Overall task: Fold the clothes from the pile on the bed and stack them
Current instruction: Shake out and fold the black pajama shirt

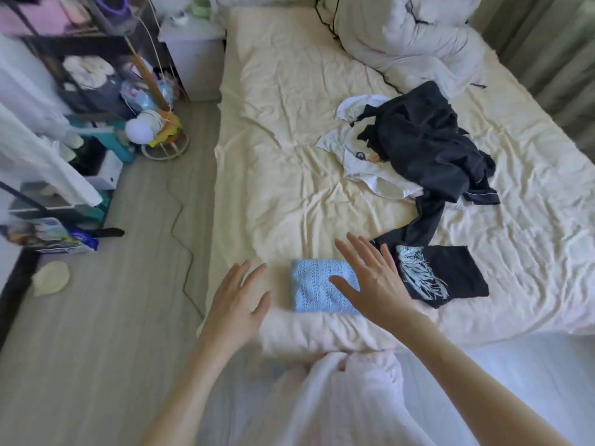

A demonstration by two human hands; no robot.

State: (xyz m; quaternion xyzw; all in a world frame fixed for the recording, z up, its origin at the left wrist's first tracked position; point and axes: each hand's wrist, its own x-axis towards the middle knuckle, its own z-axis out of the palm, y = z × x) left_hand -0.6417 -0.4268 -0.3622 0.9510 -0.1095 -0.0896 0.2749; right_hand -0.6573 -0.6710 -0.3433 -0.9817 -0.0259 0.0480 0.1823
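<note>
Both flat hands, left hand [240,297] and right hand [373,281], hover over a folded blue garment [314,289] on the bed [289,140].

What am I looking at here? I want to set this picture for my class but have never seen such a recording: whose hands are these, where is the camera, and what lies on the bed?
There is no machine. A person wears a camera on the head, looking down at their own hands. The left hand and the right hand are both open and hold nothing. On the bed lie a folded light blue garment, partly under the right hand, a folded black garment beside it, and an unfolded pile of dark and white clothes farther away.
</note>
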